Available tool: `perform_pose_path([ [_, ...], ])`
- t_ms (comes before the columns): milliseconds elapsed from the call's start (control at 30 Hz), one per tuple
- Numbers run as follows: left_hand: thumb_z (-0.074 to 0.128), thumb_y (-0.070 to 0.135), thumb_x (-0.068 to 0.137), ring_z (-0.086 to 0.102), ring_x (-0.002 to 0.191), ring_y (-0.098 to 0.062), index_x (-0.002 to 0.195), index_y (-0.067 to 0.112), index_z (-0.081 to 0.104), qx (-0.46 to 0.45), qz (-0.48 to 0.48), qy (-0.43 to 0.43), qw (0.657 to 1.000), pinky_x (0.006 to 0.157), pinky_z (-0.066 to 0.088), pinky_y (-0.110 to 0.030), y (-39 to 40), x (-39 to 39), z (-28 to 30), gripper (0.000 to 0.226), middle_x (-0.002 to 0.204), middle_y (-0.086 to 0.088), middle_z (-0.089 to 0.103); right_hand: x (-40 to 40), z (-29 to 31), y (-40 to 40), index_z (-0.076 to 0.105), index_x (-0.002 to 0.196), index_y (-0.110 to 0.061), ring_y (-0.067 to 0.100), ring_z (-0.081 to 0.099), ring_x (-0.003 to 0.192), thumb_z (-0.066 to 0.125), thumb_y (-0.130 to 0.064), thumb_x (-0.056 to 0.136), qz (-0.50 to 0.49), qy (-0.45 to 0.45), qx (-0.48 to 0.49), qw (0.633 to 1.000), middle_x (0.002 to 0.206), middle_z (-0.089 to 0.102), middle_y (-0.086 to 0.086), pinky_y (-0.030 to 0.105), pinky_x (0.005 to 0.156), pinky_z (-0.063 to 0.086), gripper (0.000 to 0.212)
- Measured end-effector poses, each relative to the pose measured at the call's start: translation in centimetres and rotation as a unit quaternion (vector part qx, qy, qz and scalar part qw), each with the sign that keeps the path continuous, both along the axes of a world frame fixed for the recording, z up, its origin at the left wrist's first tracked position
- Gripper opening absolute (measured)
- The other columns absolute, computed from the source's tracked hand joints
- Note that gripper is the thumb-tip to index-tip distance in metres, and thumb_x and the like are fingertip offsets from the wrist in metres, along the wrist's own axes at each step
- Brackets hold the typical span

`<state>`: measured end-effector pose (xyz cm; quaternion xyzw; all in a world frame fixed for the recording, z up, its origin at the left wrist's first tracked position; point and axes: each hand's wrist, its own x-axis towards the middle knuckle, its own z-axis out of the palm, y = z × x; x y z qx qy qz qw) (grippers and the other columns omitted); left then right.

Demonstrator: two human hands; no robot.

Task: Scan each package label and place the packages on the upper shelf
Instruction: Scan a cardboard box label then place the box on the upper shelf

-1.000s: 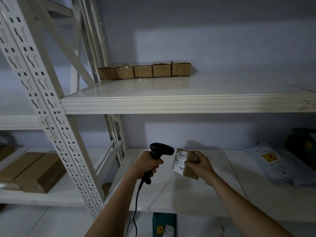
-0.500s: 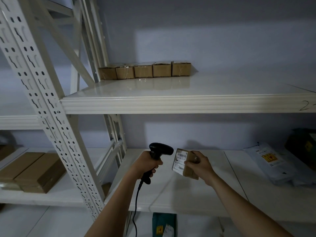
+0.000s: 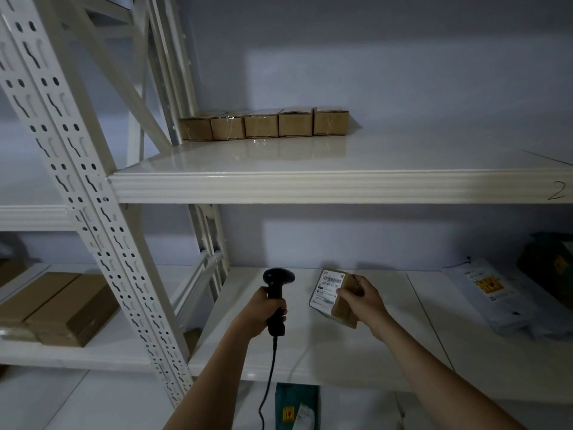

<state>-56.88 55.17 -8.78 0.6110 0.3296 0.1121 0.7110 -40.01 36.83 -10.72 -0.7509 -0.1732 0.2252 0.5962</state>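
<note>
Left hand (image 3: 263, 312): I am seeing it gripping the scanner (image 3: 277, 297), aiming its head at the label.
Right hand (image 3: 359, 301): grasping the package (image 3: 334, 293), angling its label scannerward.
Upper shelf (image 3: 310, 187): five boxes (image 3: 264, 125) are sitting in a rear row.

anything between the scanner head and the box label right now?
Nothing. In the head view, the gap between the scanner in the left hand and the labelled box in the right hand shows only bare lower shelf behind.
</note>
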Motion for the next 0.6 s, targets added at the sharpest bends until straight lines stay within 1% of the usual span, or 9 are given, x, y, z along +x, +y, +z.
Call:
perform_pose_path([
  [67, 0.055, -0.013, 0.088, 0.051, 0.061, -0.027, 0.102, -0.008, 0.05, -0.018, 0.041, 0.0, 0.999, 0.063, 0.049, -0.037, 0.3, 0.0, -2.1, 0.015, 0.073, -0.015, 0.05, 0.0, -0.4, -0.1, 0.057, 0.12, -0.036, 0.01, 0.066, 0.098, 0.074, -0.03, 0.084, -0.013, 0.025, -0.002, 1.0, 0.116, 0.066, -0.008, 0.029, 0.075, 0.057, 0.04],
  [133, 0.063, -0.007, 0.088, 0.056, 0.07, -0.03, 0.098, -0.011, 0.059, 0.014, 0.082, 0.039, 0.996, 0.072, 0.049, -0.039, 0.7, 0.0, -4.1, 0.012, 0.078, -0.019, 0.056, 0.1, -1.0, -0.2, 0.049, 0.128, -0.029, 0.011, 0.066, 0.096, 0.077, -0.032, 0.083, -0.029, 0.06, -0.001, 0.998, 0.117, 0.064, -0.004, 0.031, 0.072, 0.058, 0.052],
  [167, 0.067, -0.002, 0.087, 0.058, 0.077, -0.031, 0.096, -0.008, 0.062, 0.044, 0.097, 0.067, 0.992, 0.075, 0.048, -0.038, 0.8, 0.0, -5.1, 0.012, 0.082, -0.019, 0.06, 0.2, -1.3, -0.2, 0.045, 0.13, -0.027, 0.014, 0.066, 0.097, 0.078, -0.032, 0.082, -0.037, 0.08, 0.0, 0.996, 0.119, 0.063, -0.001, 0.036, 0.076, 0.06, 0.059],
  [233, 0.072, 0.008, 0.085, 0.061, 0.084, -0.03, 0.094, -0.001, 0.067, 0.088, 0.123, 0.115, 0.982, 0.074, 0.047, -0.034, 0.9, 0.0, -6.5, 0.014, 0.088, -0.018, 0.065, 0.5, -1.9, -0.2, 0.038, 0.132, -0.022, 0.021, 0.065, 0.101, 0.08, -0.032, 0.081, -0.056, 0.118, -0.006, 0.991, 0.12, 0.061, 0.006, 0.047, 0.087, 0.059, 0.067],
  [300, 0.074, 0.015, 0.085, 0.062, 0.081, -0.029, 0.088, -0.001, 0.067, 0.106, 0.14, 0.151, 0.973, 0.069, 0.047, -0.034, 0.9, 0.1, -7.7, 0.017, 0.082, -0.017, 0.065, 0.7, -2.5, -0.2, 0.037, 0.131, -0.019, 0.024, 0.065, 0.102, 0.082, -0.033, 0.08, -0.076, 0.143, -0.011, 0.987, 0.119, 0.062, 0.008, 0.051, 0.089, 0.059, 0.069],
  [367, 0.072, 0.018, 0.087, 0.063, 0.08, -0.029, 0.09, 0.0, 0.069, 0.116, 0.148, 0.179, 0.966, 0.072, 0.051, -0.036, 1.1, 0.3, -8.6, 0.019, 0.083, -0.017, 0.067, 0.7, -3.1, -0.1, 0.039, 0.129, -0.018, 0.024, 0.067, 0.1, 0.082, -0.036, 0.079, -0.081, 0.156, -0.02, 0.984, 0.113, 0.064, 0.008, 0.049, 0.083, 0.061, 0.068],
  [467, 0.071, 0.02, 0.088, 0.067, 0.095, -0.035, 0.11, -0.001, 0.069, 0.116, 0.14, 0.198, 0.963, 0.081, 0.053, -0.036, 1.5, 1.0, -9.8, 0.03, 0.101, -0.021, 0.071, 0.4, -3.6, 0.1, 0.044, 0.127, -0.021, 0.025, 0.069, 0.097, 0.08, -0.039, 0.081, -0.074, 0.175, -0.023, 0.982, 0.105, 0.066, 0.004, 0.04, 0.071, 0.063, 0.061],
  [533, 0.07, 0.021, 0.089, 0.066, 0.1, -0.035, 0.116, 0.0, 0.067, 0.118, 0.135, 0.212, 0.961, 0.085, 0.055, -0.037, 1.8, 1.3, -10.4, 0.034, 0.108, -0.021, 0.07, 0.3, -3.9, 0.5, 0.047, 0.125, -0.021, 0.025, 0.069, 0.098, 0.079, -0.038, 0.082, -0.074, 0.184, -0.016, 0.98, 0.11, 0.067, 0.007, 0.038, 0.067, 0.063, 0.056],
  [600, 0.069, 0.022, 0.09, 0.066, 0.099, -0.035, 0.114, 0.0, 0.069, 0.131, 0.122, 0.232, 0.956, 0.085, 0.055, -0.037, 2.1, 1.6, -11.1, 0.033, 0.107, -0.021, 0.07, 0.3, -4.2, 1.0, 0.052, 0.126, -0.02, 0.025, 0.07, 0.097, 0.078, -0.038, 0.083, -0.072, 0.184, -0.012, 0.98, 0.114, 0.067, 0.008, 0.036, 0.066, 0.063, 0.053],
])
